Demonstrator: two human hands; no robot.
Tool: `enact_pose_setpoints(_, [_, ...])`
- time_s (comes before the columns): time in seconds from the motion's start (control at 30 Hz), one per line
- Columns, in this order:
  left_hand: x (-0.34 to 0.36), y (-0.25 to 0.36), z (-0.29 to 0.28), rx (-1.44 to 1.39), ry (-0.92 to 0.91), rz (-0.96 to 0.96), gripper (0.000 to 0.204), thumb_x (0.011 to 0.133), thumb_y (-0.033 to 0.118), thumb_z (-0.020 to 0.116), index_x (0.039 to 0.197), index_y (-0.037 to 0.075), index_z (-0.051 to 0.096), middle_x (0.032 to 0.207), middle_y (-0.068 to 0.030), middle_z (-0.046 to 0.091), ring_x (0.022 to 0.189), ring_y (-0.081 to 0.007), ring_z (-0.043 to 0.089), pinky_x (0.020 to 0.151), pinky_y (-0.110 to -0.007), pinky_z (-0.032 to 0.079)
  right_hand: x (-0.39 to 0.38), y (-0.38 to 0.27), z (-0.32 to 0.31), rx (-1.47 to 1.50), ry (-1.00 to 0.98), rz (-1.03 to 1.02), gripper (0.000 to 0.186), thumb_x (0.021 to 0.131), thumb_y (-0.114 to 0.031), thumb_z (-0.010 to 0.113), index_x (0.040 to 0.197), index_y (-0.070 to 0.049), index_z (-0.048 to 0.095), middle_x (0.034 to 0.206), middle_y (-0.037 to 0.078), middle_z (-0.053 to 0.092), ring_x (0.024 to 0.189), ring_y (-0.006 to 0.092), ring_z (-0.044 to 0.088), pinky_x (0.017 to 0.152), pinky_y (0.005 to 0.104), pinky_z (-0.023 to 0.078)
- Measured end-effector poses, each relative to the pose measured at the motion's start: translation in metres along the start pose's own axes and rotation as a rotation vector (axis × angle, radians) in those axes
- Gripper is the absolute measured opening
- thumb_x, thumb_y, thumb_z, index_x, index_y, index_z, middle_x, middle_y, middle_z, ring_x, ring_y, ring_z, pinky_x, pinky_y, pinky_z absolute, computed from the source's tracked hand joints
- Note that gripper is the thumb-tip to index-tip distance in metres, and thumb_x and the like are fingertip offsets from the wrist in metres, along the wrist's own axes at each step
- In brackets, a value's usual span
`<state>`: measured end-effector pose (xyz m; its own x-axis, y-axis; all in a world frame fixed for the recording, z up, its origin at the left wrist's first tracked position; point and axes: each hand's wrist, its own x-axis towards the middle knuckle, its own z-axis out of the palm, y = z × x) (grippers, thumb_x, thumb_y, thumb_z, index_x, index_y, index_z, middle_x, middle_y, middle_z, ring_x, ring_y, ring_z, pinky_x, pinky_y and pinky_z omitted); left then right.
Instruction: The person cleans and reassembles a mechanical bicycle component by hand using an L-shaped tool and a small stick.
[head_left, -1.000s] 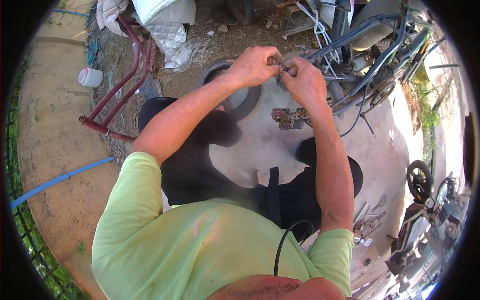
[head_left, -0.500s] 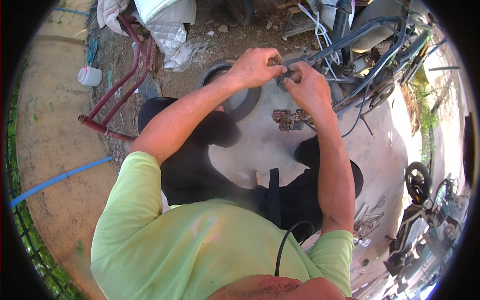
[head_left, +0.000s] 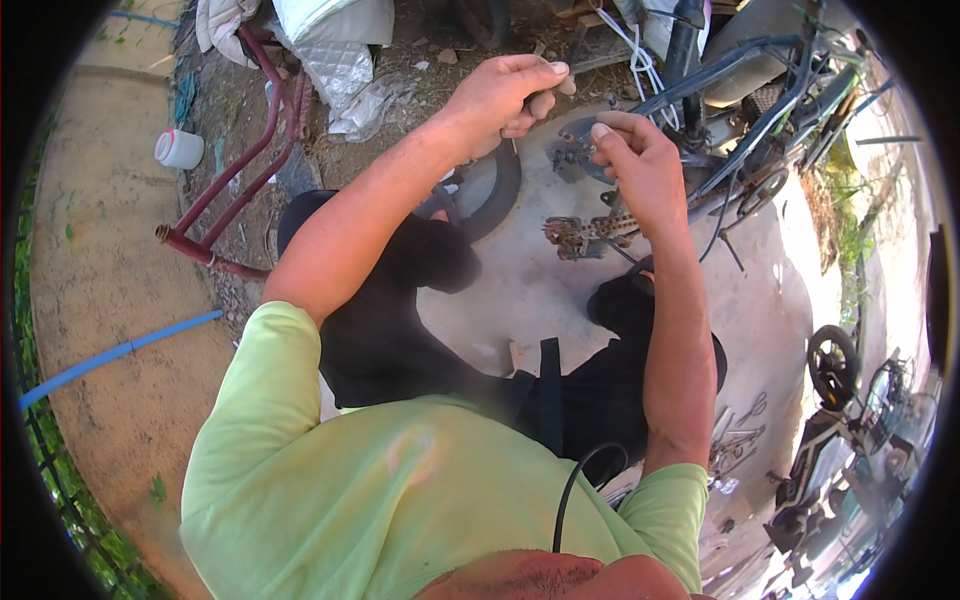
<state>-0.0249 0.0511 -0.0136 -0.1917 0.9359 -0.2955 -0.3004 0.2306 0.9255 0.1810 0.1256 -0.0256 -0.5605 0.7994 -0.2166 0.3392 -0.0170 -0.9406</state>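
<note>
My left hand [head_left: 508, 98] is raised at the upper middle, its fingers curled in and the thumb laid along the index finger. Whatever it may hold is hidden or too small to name. To its right, my right hand [head_left: 645, 168] has thumb and index fingertip drawn together in a pinch; I cannot make out anything between them. A gap separates the hands. Just left of the right wrist lies a dark metal part [head_left: 572, 162]. Below it, a rusty mechanical part [head_left: 575, 238] sits low over the concrete. A dark motorcycle frame [head_left: 745, 120] stands beside my right hand.
A black tyre [head_left: 497, 200] lies beyond my knees. On the left are a reddish tubular frame [head_left: 228, 185], a white jar [head_left: 180, 149] and a blue pipe [head_left: 125, 349]. Hand tools [head_left: 738, 437] lie on the ground to my right, with a parked motorcycle [head_left: 835, 420] farther out.
My hands have come apart. The left has moved up and slightly left; the right has shifted right and a little down. The dark metal part behind them now shows more.
</note>
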Motion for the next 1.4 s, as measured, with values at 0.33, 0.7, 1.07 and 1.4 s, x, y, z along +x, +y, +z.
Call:
enact_pose_setpoints(0.33, [-0.028,0.001,0.024,-0.052,-0.120,0.189,0.031,0.109,0.025,0.053,0.108,-0.002,0.068,0.073,-0.0008,0.060,0.049,-0.0043,0.044,0.043,-0.022,0.037,-0.022,-0.004,0.038,0.404,-0.406,0.038,0.032,0.099,-0.014,0.066,0.126,0.002,0.062,0.112,0.007,0.071,0.096,0.0163,0.069,0.080,0.0296,0.054])
enact_pose_setpoints(0.7, [-0.024,0.003,-0.008,0.000,0.056,0.322,0.027,0.107,0.025,0.057,0.109,0.002,0.073,0.078,-0.0001,0.064,0.071,-0.0085,0.057,0.068,-0.026,0.048,-0.022,-0.014,-0.034,0.302,-0.233,-0.072,0.030,0.103,-0.009,0.055,0.130,0.004,0.060,0.105,0.011,0.075,0.086,0.0154,0.071,0.077,0.0284,0.056])
enact_pose_setpoints(1.07, [-0.028,0.004,0.009,0.262,-0.041,0.133,0.037,0.105,0.013,0.053,0.140,0.001,0.057,0.091,-0.0052,0.067,0.063,-0.0065,0.048,0.055,-0.022,0.040,-0.038,0.010,-0.071,0.817,-0.137,-0.038,0.040,0.110,-0.029,0.047,0.109,0.007,0.064,0.070,0.003,0.048,0.066,0.0163,0.046,0.061,0.0294,0.038])
enact_pose_setpoints(1.4, [-0.039,0.037,0.070,0.569,-0.224,0.217,0.062,0.098,0.008,0.061,0.156,0.007,0.038,0.083,-0.0048,0.069,0.073,-0.0124,0.064,0.065,-0.032,0.052,-0.040,-0.009,-0.025,0.358,-0.036,-0.087,0.034,0.095,-0.025,0.074,0.118,0.000,0.072,0.098,0.004,0.073,0.083,0.0088,0.061,0.075,0.0253,0.048])
